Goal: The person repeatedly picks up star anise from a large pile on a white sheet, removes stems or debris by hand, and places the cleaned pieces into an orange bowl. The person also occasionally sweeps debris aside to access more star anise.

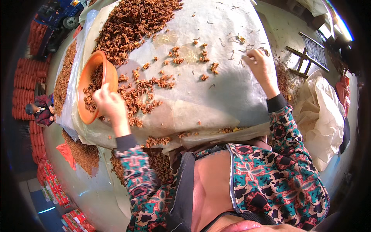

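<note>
Star anise pods point(147, 84) lie scattered over a pale cloth-covered table point(185, 107), beside a large star anise heap point(136, 23) at the far left. An orange plastic bowl point(111, 72) is tilted on its side, its opening facing left, with star anise inside. My left hand point(111, 105) is at the bowl's near rim, blurred and with its fingers bent; whether it grips anything is unclear. Over the table's right edge, my right hand point(258, 62) has curled fingers close to thin dark stems point(232, 54). What lies between those fingertips is hidden.
A person point(43, 110) sits at the left near stacked red sacks point(27, 75). More star anise point(82, 153) is spread on the floor. A crumpled white sack point(318, 119) and a woven-seat stool point(310, 55) stand at the right. A blue vehicle point(62, 14) is at the upper left.
</note>
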Demonstrator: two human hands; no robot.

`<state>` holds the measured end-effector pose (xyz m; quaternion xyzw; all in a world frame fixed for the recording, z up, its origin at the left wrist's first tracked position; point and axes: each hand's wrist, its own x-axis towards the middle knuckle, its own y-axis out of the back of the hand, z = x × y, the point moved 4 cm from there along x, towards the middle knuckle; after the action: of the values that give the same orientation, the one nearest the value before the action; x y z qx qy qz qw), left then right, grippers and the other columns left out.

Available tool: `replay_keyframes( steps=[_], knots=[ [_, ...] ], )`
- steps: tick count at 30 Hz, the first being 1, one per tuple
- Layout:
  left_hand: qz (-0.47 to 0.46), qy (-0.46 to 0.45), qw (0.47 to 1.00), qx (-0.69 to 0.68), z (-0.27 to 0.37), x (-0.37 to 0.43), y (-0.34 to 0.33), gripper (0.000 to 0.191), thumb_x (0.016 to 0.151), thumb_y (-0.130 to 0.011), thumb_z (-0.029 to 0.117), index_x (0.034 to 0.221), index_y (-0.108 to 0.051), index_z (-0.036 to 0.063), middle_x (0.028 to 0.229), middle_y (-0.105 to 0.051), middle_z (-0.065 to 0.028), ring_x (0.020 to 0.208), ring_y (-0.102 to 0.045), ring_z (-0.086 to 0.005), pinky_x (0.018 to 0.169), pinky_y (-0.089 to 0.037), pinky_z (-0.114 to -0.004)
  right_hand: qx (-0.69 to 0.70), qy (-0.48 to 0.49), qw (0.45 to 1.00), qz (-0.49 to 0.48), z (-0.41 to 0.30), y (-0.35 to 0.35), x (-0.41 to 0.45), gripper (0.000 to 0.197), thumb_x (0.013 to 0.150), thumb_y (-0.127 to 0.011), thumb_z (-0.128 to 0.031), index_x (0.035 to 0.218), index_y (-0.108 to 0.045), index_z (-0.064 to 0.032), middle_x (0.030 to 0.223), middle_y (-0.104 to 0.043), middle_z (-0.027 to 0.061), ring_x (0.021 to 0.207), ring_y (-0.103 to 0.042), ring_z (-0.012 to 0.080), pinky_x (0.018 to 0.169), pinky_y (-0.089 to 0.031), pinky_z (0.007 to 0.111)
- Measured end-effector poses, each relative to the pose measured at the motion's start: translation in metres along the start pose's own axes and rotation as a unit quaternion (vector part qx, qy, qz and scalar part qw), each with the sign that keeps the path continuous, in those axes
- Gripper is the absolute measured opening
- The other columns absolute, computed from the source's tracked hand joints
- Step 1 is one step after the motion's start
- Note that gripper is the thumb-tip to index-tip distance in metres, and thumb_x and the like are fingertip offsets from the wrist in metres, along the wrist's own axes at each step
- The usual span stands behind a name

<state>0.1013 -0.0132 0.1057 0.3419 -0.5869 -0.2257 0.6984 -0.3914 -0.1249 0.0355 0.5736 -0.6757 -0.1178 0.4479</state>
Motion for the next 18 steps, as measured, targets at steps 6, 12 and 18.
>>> replay_keyframes(
  steps=[6, 12, 18],
  knots=[
    [-0.023, -0.043, 0.965, -0.259, 0.045, 0.011, -0.049, 0.019, 0.086, -0.070, 0.010, 0.104, -0.070, 0.0030, 0.113, -0.063, -0.0161, 0.113, -0.057, -0.0327, 0.100, -0.044, -0.051, -0.060, 0.095, 0.987, -0.112, -0.062, -0.127, 0.058, 0.015, 0.086, -0.069, -0.019, 0.095, -0.073, -0.0076, 0.092, -0.069, 0.0134, 0.082, -0.070, 0.0337, 0.072, -0.057, 0.043],
    [-0.198, -0.128, 0.970, -0.061, 0.144, -0.009, -0.147, 0.039, 0.092, -0.068, 0.030, 0.125, -0.067, 0.0097, 0.138, -0.056, -0.0164, 0.133, -0.046, -0.0339, 0.113, -0.033, -0.056, -0.057, 0.064, 0.976, -0.202, -0.056, -0.152, 0.055, 0.012, 0.084, -0.065, -0.015, 0.091, -0.070, -0.0062, 0.095, -0.070, 0.0134, 0.082, -0.069, 0.0346, 0.074, -0.055, 0.044],
    [-0.093, -0.115, 0.964, -0.219, 0.127, -0.008, -0.124, 0.039, 0.093, -0.068, 0.028, 0.123, -0.065, 0.0030, 0.131, -0.056, -0.0182, 0.129, -0.045, -0.0367, 0.109, -0.036, -0.053, 0.278, 0.050, 0.956, -0.075, -0.052, -0.122, 0.031, 0.011, 0.087, -0.074, -0.008, 0.096, -0.070, -0.0042, 0.082, -0.061, 0.0050, 0.074, -0.059, 0.0174, 0.068, -0.049, 0.033]
  ],
)
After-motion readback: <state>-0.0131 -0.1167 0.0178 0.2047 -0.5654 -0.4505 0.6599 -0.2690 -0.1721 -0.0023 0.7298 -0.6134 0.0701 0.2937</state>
